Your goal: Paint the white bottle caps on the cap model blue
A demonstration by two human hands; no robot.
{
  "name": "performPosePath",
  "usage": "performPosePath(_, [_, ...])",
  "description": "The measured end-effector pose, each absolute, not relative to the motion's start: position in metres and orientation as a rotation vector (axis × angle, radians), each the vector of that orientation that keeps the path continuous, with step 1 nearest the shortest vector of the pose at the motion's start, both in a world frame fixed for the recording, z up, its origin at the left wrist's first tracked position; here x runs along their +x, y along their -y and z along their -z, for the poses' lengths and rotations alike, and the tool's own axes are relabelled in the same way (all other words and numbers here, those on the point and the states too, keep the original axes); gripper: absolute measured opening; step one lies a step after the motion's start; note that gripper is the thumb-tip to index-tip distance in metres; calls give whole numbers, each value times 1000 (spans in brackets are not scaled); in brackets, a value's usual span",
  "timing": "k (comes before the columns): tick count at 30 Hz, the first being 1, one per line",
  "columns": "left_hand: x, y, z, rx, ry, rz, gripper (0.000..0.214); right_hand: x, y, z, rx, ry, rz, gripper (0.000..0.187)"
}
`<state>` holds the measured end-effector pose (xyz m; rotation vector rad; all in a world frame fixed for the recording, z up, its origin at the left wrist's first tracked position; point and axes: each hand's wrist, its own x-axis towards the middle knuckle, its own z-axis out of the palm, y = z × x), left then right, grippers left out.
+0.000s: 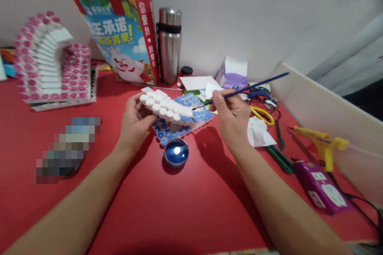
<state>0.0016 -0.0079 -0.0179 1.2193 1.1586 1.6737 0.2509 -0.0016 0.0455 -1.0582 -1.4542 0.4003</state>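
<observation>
My left hand point(136, 117) is closed on the left end of a craft model point(167, 107) covered in small round pieces, some white and some painted blue. Between the fingers and thumb of my right hand point(231, 117) is a thin dark blue paintbrush point(257, 85). The brush tip is at the border of the white and blue pieces; whether it touches them I cannot tell. Just in front of the model sits a small round pot of shiny blue paint point(176, 152).
Another model with pink round pieces point(26, 65) stands at the left. Behind are a printed bag point(122, 28) and a steel flask point(170, 48). To the right lie crumpled tissue point(259, 131), a yellow glue gun point(321, 139) and a purple pack point(321, 187). A blurred-out object point(70, 147) lies left.
</observation>
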Motion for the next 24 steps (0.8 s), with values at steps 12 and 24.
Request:
performPosePath(12, [1, 7, 18, 1249, -1141, -1662, 54, 249, -1, -40, -1064, 1516, -458, 31])
performPosePath(24, [0, 6, 17, 1233, -1160, -1666, 61, 247, 1, -39, -1047, 1530, -486, 27])
